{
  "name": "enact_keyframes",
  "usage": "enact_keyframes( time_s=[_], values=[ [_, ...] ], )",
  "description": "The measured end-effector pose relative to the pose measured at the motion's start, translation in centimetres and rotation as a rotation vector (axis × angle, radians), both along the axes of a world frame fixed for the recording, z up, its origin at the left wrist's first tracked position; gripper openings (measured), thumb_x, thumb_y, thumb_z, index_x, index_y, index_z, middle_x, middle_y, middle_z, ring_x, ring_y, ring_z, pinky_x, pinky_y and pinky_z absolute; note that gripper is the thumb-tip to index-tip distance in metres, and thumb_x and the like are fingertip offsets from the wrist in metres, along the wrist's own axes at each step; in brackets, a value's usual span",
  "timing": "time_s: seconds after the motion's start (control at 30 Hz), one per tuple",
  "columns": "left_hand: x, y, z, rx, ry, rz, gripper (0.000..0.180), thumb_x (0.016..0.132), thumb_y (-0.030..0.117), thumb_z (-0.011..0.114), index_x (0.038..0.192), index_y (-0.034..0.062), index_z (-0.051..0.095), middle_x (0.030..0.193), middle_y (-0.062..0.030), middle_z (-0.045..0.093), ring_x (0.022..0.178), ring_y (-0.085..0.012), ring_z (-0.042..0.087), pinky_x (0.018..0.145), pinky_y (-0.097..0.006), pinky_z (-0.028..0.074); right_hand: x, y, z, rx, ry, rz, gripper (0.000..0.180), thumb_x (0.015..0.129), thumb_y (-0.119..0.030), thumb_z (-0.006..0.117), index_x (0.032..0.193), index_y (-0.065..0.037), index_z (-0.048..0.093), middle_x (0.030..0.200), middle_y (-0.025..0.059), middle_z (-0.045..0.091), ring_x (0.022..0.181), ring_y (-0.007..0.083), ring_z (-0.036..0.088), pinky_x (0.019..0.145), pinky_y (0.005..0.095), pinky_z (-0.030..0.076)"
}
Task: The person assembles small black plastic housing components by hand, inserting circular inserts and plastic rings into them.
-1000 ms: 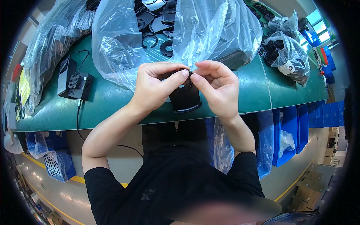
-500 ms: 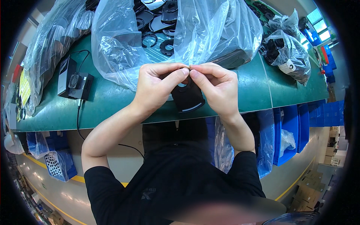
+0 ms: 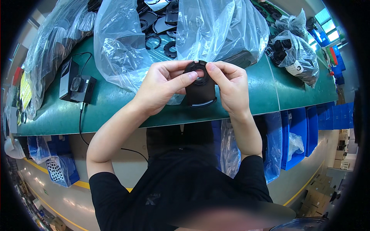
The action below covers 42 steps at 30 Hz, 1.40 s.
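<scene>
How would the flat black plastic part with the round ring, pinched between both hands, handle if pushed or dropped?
The flat black plastic part probably stays stiff: it keeps its shape between left hand and right hand. Likely light, since fingertips alone carry it. Being flat, it should slide, not roll.

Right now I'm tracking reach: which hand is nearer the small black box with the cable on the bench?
Left. The left hand is just right of the black box; the right hand is farther right.

I could not see all of the black part (image 3: 200, 90); my left hand (image 3: 162, 86) and right hand (image 3: 231, 86) covered its sides.
</scene>
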<state>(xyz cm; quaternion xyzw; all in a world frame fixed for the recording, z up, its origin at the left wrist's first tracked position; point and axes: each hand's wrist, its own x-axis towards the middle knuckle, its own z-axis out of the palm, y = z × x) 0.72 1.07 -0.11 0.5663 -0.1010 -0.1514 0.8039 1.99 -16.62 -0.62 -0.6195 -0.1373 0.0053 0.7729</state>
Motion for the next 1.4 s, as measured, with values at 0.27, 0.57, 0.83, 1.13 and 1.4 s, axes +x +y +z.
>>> enact_keyframes(
  time_s=[0.27,0.57,0.83,1.13,1.4],
  values=[
    [-0.2,0.1,0.7,0.140,-0.011,-0.072,0.035,0.085,0.013,0.061,0.116,-0.0020,0.055,0.099,-0.0082,0.065,0.086,-0.0120,0.062,0.068,-0.023,0.053,0.6,-1.1,0.3,-0.093,0.007,0.052,0.016,0.085,-0.010,0.063,0.089,0.005,0.066,0.079,0.0068,0.066,0.071,0.0070,0.059,0.064,0.0190,0.047],
    [-0.2,-0.3,-0.2,0.026,0.010,-0.036,0.028,0.085,0.010,0.061,0.110,-0.0039,0.059,0.095,-0.0083,0.065,0.084,-0.0108,0.061,0.072,-0.026,0.052,0.2,-0.5,0.1,0.010,-0.069,-0.062,0.023,0.081,-0.007,0.067,0.100,0.006,0.063,0.087,0.0084,0.065,0.077,0.0101,0.060,0.071,0.0221,0.050],
    [-0.4,-0.5,-0.2,-0.008,-0.016,-0.031,0.028,0.086,0.010,0.061,0.110,-0.0033,0.059,0.097,-0.0084,0.064,0.086,-0.0116,0.061,0.075,-0.028,0.053,0.5,-1.5,0.3,-0.123,0.020,0.050,0.033,0.075,-0.004,0.071,0.104,0.007,0.060,0.089,0.0097,0.064,0.080,0.0115,0.061,0.069,0.0212,0.050],
    [-0.3,-0.3,-0.1,0.026,-0.041,-0.026,0.028,0.086,0.010,0.060,0.110,-0.0035,0.058,0.098,-0.0086,0.064,0.087,-0.0126,0.061,0.075,-0.028,0.053,0.4,-0.9,0.2,-0.121,-0.029,-0.028,0.030,0.074,-0.007,0.073,0.100,0.005,0.062,0.085,0.0081,0.064,0.074,0.0104,0.061,0.064,0.0209,0.051],
    [-0.2,-0.5,0.0,0.000,-0.028,-0.034,0.036,0.084,0.014,0.064,0.116,-0.0014,0.056,0.100,-0.0094,0.064,0.085,-0.0137,0.063,0.070,-0.026,0.053,1.0,-0.9,0.1,-0.183,-0.249,-0.184,0.022,0.076,-0.004,0.071,0.094,0.004,0.063,0.086,0.0088,0.064,0.072,0.0095,0.061,0.062,0.0200,0.050]
  ],
)
